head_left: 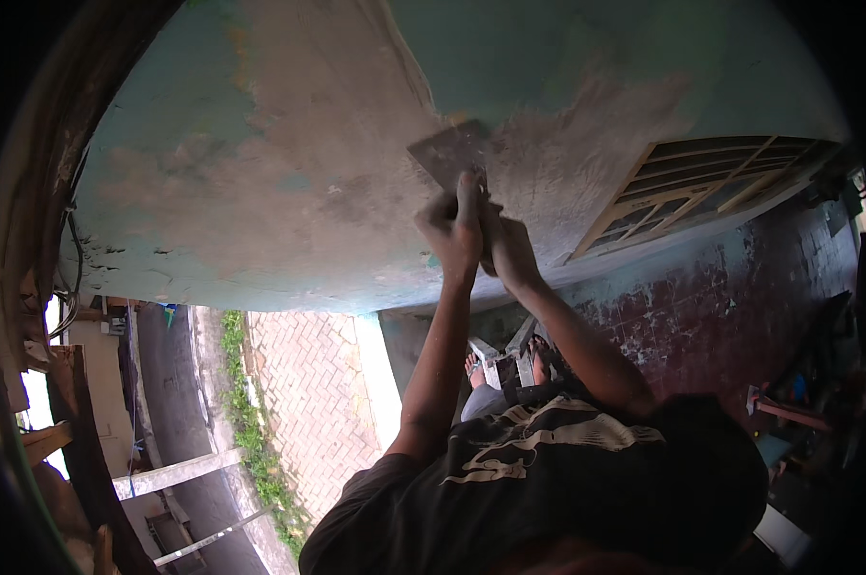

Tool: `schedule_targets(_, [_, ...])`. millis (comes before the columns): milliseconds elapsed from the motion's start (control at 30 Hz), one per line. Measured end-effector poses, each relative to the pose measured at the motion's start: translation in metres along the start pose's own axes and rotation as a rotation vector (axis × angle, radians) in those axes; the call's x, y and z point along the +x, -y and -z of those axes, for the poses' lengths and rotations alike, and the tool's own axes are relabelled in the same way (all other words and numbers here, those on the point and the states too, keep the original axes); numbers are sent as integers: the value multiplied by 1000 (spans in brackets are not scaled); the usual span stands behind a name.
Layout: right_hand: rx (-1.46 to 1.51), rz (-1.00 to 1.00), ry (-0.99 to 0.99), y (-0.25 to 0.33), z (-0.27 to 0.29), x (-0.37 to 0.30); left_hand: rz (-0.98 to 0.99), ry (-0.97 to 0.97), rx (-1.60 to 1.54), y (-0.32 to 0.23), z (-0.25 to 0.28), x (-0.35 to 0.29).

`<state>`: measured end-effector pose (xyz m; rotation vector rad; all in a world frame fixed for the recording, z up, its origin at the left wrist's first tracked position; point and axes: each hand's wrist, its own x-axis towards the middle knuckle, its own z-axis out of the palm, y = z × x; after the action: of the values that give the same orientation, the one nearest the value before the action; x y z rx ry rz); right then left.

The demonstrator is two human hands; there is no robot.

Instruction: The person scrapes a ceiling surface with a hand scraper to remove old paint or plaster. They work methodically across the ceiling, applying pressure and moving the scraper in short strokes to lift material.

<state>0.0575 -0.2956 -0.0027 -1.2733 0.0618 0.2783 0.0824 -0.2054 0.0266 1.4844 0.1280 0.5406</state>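
Note:
A wide, flat-bladed scraper (449, 153) lies against the patchy wall (328, 182), which shows bare grey-brown areas between green paint. My left hand (449, 228) is closed at the base of the blade, its thumb stretched along the tool. Just beside it, my right hand (510, 251) wraps round the handle side of the scraper. The handle itself is mostly hidden by my fingers. Above the blade, a raised edge of paint or plaster runs up the wall.
A wooden-framed window (701, 182) is set in the wall on the right. Below, my feet are by a pale ladder (505, 359). Dark red floor tiles (682, 326) lie to the right; brick paving (304, 402) and a green plant strip (246, 412) are on the left.

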Motion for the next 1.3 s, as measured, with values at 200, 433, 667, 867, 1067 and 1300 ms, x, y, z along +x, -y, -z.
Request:
schedule_targets(200, [-25, -89, -66, -3, 21, -6, 32, 21, -28, 18, -17, -22])
schedule_targets(433, [98, -17, -34, 6, 24, 10, 28, 59, -96, -7, -31, -6])
schedule_targets(667, [191, -259, -126, -22, 42, -14, 214, 107, -91, 28, -33, -39])
schedule_targets(867, [270, -152, -197, 16, 17, -12, 97, 188, -57, -19, -39, -15])
schedule_targets(1067, [202, -283, -236, -3, 37, -23, 198, 171, -83, 10, -41, -34])
schedule_targets(1300, [124, -254, -289, -12, 40, -26, 284, 182, -61, 12, -42, -38])
